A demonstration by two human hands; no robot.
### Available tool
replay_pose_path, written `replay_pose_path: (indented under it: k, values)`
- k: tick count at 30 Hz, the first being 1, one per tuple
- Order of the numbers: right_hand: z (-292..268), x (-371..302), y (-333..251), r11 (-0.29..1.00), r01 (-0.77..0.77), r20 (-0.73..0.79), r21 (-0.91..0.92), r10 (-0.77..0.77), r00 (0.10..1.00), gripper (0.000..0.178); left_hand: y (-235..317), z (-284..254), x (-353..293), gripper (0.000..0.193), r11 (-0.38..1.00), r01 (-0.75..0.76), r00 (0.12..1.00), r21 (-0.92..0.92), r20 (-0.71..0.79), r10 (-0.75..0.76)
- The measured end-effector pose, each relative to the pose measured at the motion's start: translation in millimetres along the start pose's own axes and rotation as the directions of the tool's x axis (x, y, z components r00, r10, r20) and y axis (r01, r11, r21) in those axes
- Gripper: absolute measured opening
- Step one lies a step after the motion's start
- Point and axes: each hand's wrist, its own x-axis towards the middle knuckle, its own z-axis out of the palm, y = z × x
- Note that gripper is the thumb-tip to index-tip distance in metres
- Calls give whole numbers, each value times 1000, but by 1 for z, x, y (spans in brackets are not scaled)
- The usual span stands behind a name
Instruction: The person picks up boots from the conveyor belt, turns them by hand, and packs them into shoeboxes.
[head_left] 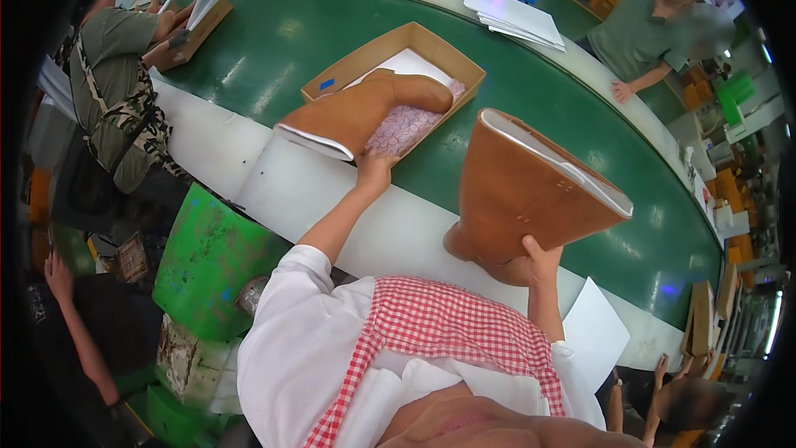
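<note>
My left hand grips a tan boot by its shaft, the fingers hidden beneath it. That boot lies on its side over an open cardboard box, its toe inside and its shaft top jutting past the near left rim. Patterned pink tissue paper and a white sheet line the box. On the right, my right hand is closed on a second tan boot, thumb on the lower shaft. This boot stands tilted, its white-lined opening up and its foot down near the white ledge.
The box sits on a green conveyor belt bordered by a white ledge. White sheets rest on the far border; another sheet lies near my right arm. At left, a person handles another box. Another person stands across the belt.
</note>
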Motion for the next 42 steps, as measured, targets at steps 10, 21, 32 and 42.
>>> replay_pose_path:
  k: [10, 21, 32, 42]
  values:
    - [-48, -2, -35, 948, 185, -316, -257, -264, 912, 59, 132, 37, -23, 24, 970, -239, 926, -48, 289, 242]
    - [-67, -10, -77, 952, 296, -438, -73, -297, 849, 51, -4, 24, 29, 46, 759, 384, 896, -525, 13, -444]
    - [-71, 25, -95, 949, 268, -450, -164, -313, 836, 49, 112, 8, 191, 59, 714, -576, 722, -399, 160, 673]
    - [-86, 42, -95, 947, 289, -468, -139, -320, 824, 54, 144, 116, 227, 59, 421, 438, 845, -794, 523, 108]
